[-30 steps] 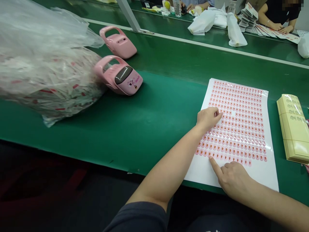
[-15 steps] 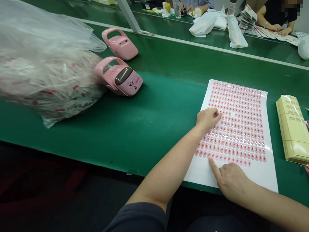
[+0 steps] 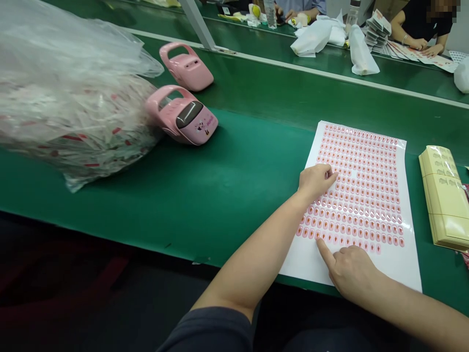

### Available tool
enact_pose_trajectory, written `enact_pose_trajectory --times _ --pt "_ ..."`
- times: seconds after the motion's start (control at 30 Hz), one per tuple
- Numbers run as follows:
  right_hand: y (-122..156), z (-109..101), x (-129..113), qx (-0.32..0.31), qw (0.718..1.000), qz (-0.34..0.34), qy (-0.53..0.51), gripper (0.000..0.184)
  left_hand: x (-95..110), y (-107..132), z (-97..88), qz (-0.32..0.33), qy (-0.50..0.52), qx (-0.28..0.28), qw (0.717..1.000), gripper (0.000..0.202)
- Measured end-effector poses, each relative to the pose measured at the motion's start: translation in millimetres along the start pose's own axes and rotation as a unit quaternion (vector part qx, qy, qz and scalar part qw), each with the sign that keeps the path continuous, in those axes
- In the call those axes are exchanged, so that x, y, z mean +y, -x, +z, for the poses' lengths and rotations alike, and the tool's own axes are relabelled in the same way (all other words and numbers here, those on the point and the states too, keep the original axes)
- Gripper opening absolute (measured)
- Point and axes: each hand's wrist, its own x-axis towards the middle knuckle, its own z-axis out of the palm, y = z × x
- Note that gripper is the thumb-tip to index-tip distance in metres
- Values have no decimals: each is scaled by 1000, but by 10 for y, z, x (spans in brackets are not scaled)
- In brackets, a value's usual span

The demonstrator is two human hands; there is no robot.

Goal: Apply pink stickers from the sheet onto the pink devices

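Observation:
A white sheet (image 3: 318,274) lies flat on the green bench, covered with rows of small pink oval stickers (image 3: 370,195), many of them glossy. In the bottom row, several pieces right of my fingertip look duller. My left hand (image 3: 317,181) rests over the sheet's left side, thumb and fingers pinched together; whatever is between them, if anything, is hidden. Below the bottom row, my right hand (image 3: 351,274) has its index finger stretched out, the tip touching one sticker near the row's left part. Its other fingers are curled, with nothing visible in them.
A banded stack of yellow cards (image 3: 445,195) stands right of the sheet. Two pink handled devices (image 3: 196,122) and a large clear bag of small packets (image 3: 91,132) occupy the left. Beyond a raised strip, two people work among white bags (image 3: 311,36) and card stacks.
The view has shifted slightly. Both hands stay practically where they were on the sheet, the right fingertip at the same sticker.

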Motion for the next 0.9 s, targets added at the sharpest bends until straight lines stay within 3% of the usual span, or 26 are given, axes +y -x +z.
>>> enact_pose_trajectory --times 0.23,0.4,0.53,0.9 --pt "2 86 146 55 995 29 -76 47 -4 -7 -2 -2 1 -1 1000 26" --pt "5 133 252 129 968 62 -207 38 -9 -8 -6 -5 3 0 1000 26" --pt "-5 126 270 134 950 85 -271 32 -19 -8 -8 -5 3 1 1000 26" --pt "-3 131 263 163 936 117 -289 23 -16 7 -7 1 6 4 1000 26"
